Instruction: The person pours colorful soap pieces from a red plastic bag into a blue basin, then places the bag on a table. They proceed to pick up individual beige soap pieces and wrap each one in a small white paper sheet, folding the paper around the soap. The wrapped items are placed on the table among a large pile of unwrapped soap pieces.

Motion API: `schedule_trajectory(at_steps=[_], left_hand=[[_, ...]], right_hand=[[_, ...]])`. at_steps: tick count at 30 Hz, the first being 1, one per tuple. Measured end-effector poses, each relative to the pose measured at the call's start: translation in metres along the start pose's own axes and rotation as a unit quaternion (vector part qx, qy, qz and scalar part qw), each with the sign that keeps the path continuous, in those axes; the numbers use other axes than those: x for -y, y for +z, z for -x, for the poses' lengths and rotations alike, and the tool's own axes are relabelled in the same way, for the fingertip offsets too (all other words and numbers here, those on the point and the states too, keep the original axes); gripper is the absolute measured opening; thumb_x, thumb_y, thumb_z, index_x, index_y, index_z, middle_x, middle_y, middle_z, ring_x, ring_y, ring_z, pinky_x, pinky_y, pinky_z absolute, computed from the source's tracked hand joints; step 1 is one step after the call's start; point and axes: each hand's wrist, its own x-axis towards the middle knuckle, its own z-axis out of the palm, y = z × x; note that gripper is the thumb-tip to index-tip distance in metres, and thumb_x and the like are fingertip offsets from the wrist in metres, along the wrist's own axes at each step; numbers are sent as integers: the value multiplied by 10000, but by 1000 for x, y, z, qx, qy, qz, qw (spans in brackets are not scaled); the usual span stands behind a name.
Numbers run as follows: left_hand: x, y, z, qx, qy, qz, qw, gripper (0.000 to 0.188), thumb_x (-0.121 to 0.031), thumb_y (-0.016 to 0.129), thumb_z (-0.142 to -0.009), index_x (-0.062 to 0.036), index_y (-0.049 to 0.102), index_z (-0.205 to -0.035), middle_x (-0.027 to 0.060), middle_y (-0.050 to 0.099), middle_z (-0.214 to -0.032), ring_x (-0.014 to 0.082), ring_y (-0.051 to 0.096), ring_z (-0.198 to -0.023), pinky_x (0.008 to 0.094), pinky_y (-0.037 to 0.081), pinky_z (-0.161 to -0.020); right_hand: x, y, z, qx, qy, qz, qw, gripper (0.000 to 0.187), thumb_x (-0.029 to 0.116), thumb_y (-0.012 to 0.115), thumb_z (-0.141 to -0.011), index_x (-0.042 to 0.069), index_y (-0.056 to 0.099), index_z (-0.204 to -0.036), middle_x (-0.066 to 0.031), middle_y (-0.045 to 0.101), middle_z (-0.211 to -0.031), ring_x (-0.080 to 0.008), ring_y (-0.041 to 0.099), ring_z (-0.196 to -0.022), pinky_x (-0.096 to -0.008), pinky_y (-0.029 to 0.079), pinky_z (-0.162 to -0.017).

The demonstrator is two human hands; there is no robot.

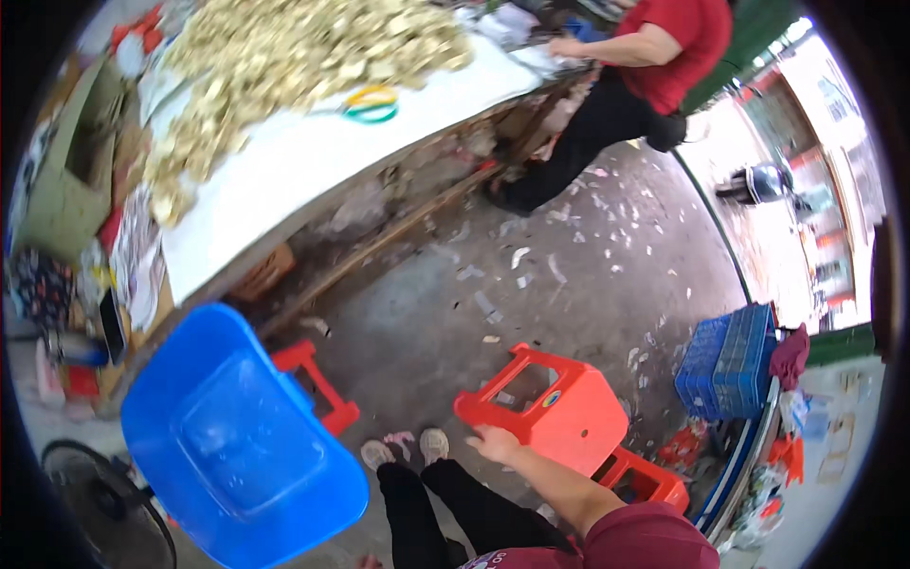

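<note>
At the lower middle my right hand [495, 443] is closed on the edge of a red plastic stool [573, 408]. The stool is tipped over, with its seat turned to the right and its legs toward the left. Beside it is a second red stool [654, 482], partly hidden behind the first. Only a small bit of my left hand [370, 562] shows at the bottom edge, and its fingers cannot be made out. To the left a large blue plastic tub [318, 493] stands with nothing in it, partly covering another red stool [327, 394].
A table with a white top [227, 223] bears a heap of pale yellow pieces [313, 47] and scissors [370, 104]. Another person [654, 66] in red stands at its far end. Blue crates [725, 360] stand right; a fan [109, 503] is lower left. Scraps litter the floor [588, 275].
</note>
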Motion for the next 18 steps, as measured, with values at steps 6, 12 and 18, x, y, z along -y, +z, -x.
schedule_trajectory(at_steps=[6, 12, 18], left_hand=[[-108, 123, 41, 30, 64, -92, 993, 475, -536, 503, -905, -106, 597, -1085, 75, 649, -938, 195, 590, -726, 327, 419, -515], [-201, 211, 40, 56, 111, -105, 987, 455, -510, 510, -903, -100, 600, -1079, 75, 651, -934, 191, 592, -726, 322, 423, -524], [-286, 266, 15, 49, 128, -96, 986, 435, -484, 516, -901, -94, 602, -1073, 75, 654, -930, 187, 594, -726, 317, 426, -532]], right_hand=[[-76, -50, 16, 12, 64, 204, 977, 523, 437, 475, -915, 136, 498, -1342, -97, 409, -1452, -307, 274, -1400, -575, 191, -1112], [-102, -57, -20, 153, 88, 275, 945, 478, 346, 456, -919, 156, 498, -1356, -82, 343, -1503, -294, 252, -1413, -661, 89, -1095], [-110, -72, -38, 162, 102, 282, 940, 498, 285, 457, -906, 147, 475, -1384, -83, 262, -1548, -286, 187, -1444, -731, 102, -1035]])
